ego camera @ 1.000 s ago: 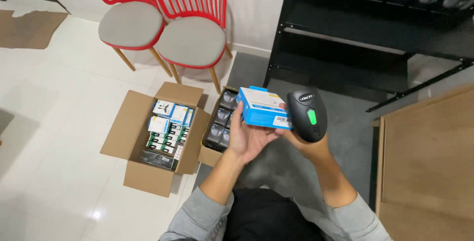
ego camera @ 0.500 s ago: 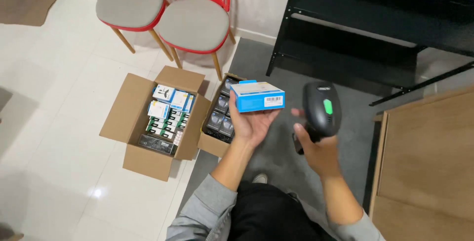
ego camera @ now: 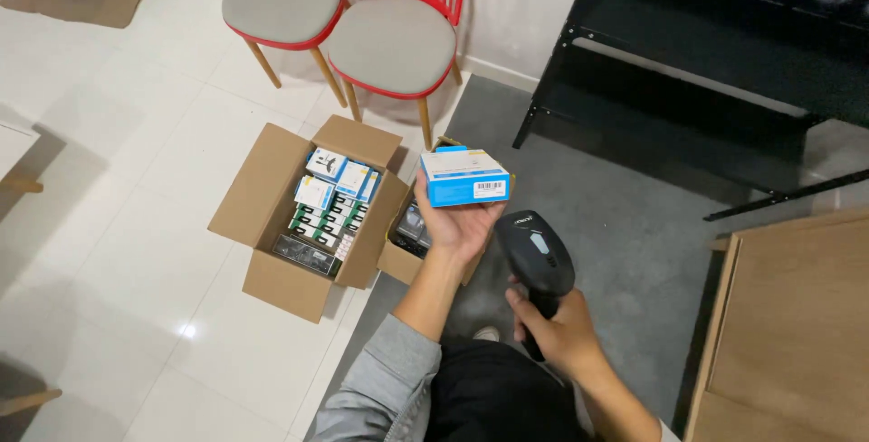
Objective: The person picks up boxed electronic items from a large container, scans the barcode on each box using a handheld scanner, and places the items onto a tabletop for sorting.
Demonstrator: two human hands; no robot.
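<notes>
The right hand (ego camera: pixel 563 332) is nearest, closed around the handle of a black scanner (ego camera: pixel 536 261). Just above and to its left, the left hand (ego camera: pixel 455 225) holds up a small blue box (ego camera: pixel 463 177) on its palm, fingers curled at the box's sides. Beyond on the floor sit two open cartons (ego camera: pixel 272 216) of small boxes, then two red chairs (ego camera: pixel 398 35).

One camera only, worn on my head; it looks steeply down and forward over my lap to the floor (ego camera: pixel 118 252); my left hand (ego camera: pixel 460 225) and right hand (ego camera: pixel 557 329) sit near, mid-frame; the open cardboard box (ego camera: pixel 272 198) lies farther out, the red chairs (ego camera: pixel 389 35) at the top edge.
</notes>
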